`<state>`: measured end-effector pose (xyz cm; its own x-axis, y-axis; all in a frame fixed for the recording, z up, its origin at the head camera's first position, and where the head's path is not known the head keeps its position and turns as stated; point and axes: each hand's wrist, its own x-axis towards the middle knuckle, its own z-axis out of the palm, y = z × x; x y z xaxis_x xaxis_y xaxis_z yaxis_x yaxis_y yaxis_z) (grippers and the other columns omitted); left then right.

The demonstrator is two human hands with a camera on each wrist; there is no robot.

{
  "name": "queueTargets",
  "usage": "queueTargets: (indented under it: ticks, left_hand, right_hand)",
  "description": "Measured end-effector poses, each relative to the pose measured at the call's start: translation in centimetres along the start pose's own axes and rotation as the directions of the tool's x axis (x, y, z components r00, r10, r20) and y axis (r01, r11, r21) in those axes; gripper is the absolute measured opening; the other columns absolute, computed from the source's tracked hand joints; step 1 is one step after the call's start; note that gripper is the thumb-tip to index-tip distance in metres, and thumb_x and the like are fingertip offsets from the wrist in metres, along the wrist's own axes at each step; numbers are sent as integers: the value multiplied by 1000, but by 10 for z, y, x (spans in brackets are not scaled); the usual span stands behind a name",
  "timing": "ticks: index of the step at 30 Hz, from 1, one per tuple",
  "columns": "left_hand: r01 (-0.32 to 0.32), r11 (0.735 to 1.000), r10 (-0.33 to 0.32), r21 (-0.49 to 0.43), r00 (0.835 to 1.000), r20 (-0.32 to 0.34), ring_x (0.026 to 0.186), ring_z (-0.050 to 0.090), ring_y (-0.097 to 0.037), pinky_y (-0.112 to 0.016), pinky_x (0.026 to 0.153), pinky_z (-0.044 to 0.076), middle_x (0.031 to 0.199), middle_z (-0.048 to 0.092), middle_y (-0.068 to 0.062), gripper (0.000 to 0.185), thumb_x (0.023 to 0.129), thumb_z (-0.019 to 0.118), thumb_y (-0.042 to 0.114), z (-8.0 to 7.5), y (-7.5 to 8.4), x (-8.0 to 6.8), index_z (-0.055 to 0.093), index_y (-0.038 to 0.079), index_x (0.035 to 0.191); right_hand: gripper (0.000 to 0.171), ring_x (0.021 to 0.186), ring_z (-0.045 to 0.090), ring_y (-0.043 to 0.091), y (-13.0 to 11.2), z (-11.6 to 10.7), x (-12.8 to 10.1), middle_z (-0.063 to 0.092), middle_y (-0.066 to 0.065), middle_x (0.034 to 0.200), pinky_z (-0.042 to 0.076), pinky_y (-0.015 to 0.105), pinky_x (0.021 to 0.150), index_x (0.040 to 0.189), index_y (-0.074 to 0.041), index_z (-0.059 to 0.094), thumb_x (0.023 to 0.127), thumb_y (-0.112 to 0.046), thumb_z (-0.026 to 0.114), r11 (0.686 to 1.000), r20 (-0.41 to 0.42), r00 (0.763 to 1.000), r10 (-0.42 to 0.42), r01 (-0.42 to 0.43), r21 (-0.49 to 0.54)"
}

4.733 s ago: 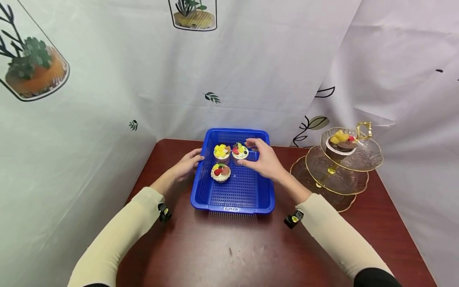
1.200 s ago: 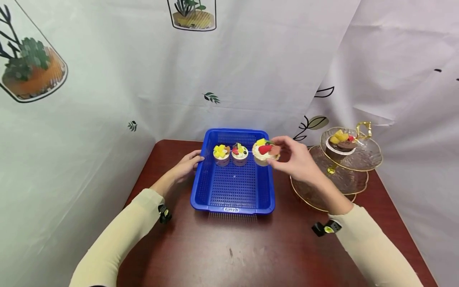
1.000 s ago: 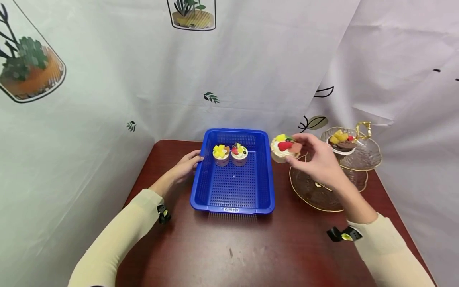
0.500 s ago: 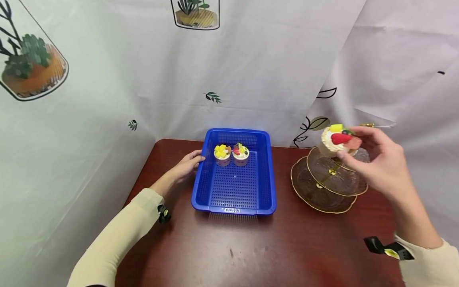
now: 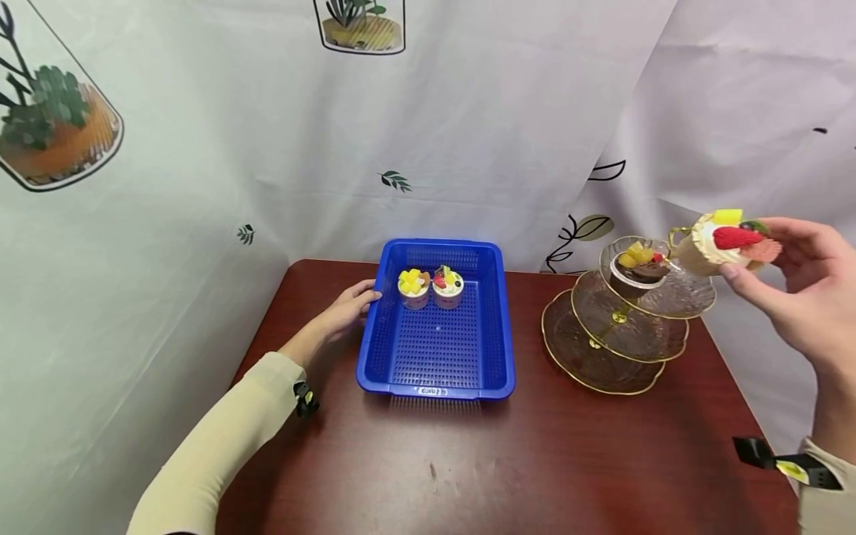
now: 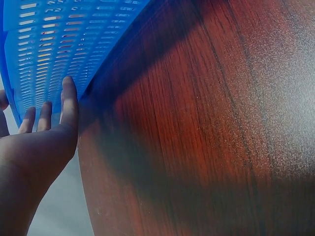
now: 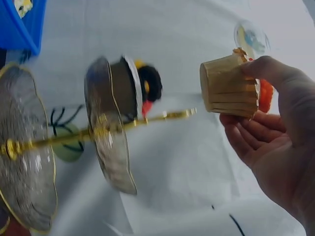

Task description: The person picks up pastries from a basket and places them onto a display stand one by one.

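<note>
My right hand (image 5: 796, 297) pinches a cream cupcake (image 5: 718, 244) with a strawberry on top, held in the air right of the top tier of a three-tier glass stand (image 5: 625, 327). In the right wrist view the cupcake (image 7: 229, 91) sits between thumb and fingers, beside the top plate (image 7: 110, 142). A chocolate cupcake (image 5: 635, 269) stands on that top tier. My left hand (image 5: 348, 306) rests with straight fingers against the left wall of a blue basket (image 5: 438, 357); the left wrist view shows the fingers (image 6: 69, 103) touching the basket (image 6: 54, 39). Two cupcakes (image 5: 430, 286) stay inside the basket.
The dark red wooden table (image 5: 468, 468) ends at a printed white curtain (image 5: 267, 148) behind and on both sides. The stand's lower two tiers (image 5: 595, 357) hold nothing. The table's right edge runs just past the stand.
My right hand lifted the strawberry cupcake out of the basket and carried it right and up, past the stand to beside its top tier. The left hand stayed on the basket.
</note>
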<state>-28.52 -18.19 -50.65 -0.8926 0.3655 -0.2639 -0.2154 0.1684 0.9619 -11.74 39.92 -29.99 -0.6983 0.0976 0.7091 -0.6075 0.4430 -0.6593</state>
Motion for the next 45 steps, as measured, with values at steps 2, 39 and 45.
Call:
queueTargets:
  ticks: [2, 39, 45]
  left_hand:
    - [3, 1000, -3, 1, 1000, -2, 131, 61, -40, -56, 105, 52, 150, 55, -20, 53, 112, 53, 32, -1, 0, 1, 40, 13, 159]
    - [5, 1000, -5, -6, 1000, -19, 130, 62, -39, -56, 105, 53, 149, 57, -20, 50, 112, 52, 30, 0, 3, -1, 42, 13, 158]
    - [11, 1000, -11, 6, 1000, -7, 130, 61, -39, -57, 106, 51, 151, 55, -19, 52, 112, 51, 31, 0, 2, -1, 39, 13, 160]
  right_hand:
    - [62, 104, 64, 9, 5, -6, 0, 69, 0, 122, 47, 13, 92, 137, 11, 59, 78, 25, 68, 1000, -21, 1000, 8, -8, -3]
    - [55, 96, 60, -9, 62, -19, -30, 63, -22, 103, 43, 2, 86, 123, -33, 61, 87, 4, 80, 898, -15, 937, 350, -340, -280]
    - [54, 96, 59, -12, 64, -16, -34, 61, -25, 103, 42, 1, 86, 124, -30, 61, 86, 1, 83, 887, -1, 937, 348, -330, -322]
